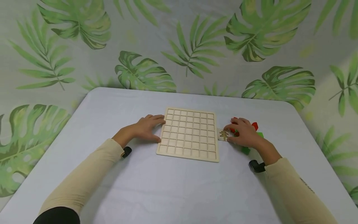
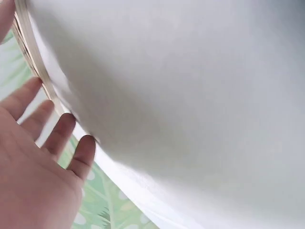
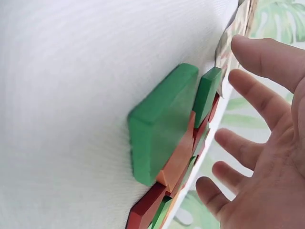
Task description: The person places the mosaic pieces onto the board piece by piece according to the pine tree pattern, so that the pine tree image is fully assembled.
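A pale wooden board (image 1: 189,133) with a grid of square cells lies flat on the white table. My left hand (image 1: 146,128) is at its left edge, thumb and fingers spread, fingertips touching the rim; the left wrist view shows these fingers (image 2: 64,133) extended. Against the board's right side lies a small card (image 1: 222,135) printed with a gridded brown pattern. Over the card's right end hovers or rests my right hand (image 1: 246,133), thumb and index fingertips at the card; contact is unclear. Beneath that hand are red and green wooden pieces, including a green block (image 3: 164,124), partly hidden.
A red piece (image 1: 254,125) and a green piece (image 1: 260,135) stick out beyond the right hand. The white cloth-covered table (image 1: 173,189) extends around the board. Behind it hangs a leaf-patterned cloth (image 1: 201,46). Dark wrist devices sit under both wrists.
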`<state>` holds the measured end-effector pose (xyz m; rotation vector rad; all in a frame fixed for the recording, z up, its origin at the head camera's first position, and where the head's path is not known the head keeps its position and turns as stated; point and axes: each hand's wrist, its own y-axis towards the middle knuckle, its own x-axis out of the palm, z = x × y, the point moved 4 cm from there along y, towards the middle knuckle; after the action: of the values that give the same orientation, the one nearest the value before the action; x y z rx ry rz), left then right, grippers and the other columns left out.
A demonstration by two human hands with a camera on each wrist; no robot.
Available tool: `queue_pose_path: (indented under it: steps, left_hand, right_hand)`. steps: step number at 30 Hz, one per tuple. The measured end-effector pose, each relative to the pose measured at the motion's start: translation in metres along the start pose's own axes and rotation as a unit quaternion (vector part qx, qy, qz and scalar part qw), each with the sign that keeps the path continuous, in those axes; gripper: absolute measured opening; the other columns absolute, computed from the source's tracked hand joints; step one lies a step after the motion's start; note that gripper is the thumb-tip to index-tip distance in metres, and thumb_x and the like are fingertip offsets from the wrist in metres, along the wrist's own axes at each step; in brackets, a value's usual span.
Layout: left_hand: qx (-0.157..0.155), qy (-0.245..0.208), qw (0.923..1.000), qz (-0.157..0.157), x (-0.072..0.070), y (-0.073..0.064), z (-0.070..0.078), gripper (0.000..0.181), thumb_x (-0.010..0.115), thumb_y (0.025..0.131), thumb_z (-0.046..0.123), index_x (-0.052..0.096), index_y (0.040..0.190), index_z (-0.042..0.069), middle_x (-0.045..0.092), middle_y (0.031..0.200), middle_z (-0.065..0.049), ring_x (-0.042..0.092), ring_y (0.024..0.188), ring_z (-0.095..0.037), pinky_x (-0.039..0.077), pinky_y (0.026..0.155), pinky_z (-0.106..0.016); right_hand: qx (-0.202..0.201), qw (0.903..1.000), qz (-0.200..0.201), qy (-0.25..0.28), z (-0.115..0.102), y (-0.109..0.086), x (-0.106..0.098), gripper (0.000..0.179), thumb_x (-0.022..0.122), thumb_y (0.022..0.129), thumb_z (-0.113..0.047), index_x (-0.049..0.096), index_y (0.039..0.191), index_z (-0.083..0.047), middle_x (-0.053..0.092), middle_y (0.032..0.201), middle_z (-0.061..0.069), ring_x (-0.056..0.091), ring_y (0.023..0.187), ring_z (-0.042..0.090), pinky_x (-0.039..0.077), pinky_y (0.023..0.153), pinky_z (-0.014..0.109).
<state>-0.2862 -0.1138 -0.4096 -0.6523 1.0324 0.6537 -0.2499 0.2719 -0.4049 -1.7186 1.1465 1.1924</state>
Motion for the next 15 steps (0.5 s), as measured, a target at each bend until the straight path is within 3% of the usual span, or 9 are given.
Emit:
queue_pose_path:
  steps: [7, 15]
  left_hand:
    - [-0.005, -0.016, 0.9989, -0.045, 0.0016, 0.0008, -0.0055, 0.093, 0.078, 0.081, 0.045, 0.033, 0.156, 0.014, 0.019, 0.168, -0.005, 0.022, 0.151, -0.038, 0.023, 0.115, -0.067]
    - [-0.003, -0.023, 0.9986, -0.048, -0.002, 0.0051, -0.004, 0.095, 0.077, 0.083, 0.045, 0.028, 0.158, 0.014, 0.016, 0.169, -0.004, 0.018, 0.153, -0.037, 0.021, 0.116, -0.067]
  right_hand:
    - [-0.008, 0.9999, 0.002, -0.009, 0.0029, -0.0013, 0.004, 0.039, 0.073, 0.087, -0.029, 0.066, 0.123, -0.016, 0.039, 0.152, 0.027, 0.024, 0.141, 0.057, 0.031, 0.102, 0.078]
    - [-0.003, 0.9999, 0.006, -0.016, 0.004, -0.0022, 0.0015, 0.041, 0.073, 0.087, -0.031, 0.066, 0.126, -0.017, 0.041, 0.15, 0.025, 0.024, 0.141, 0.056, 0.03, 0.103, 0.078]
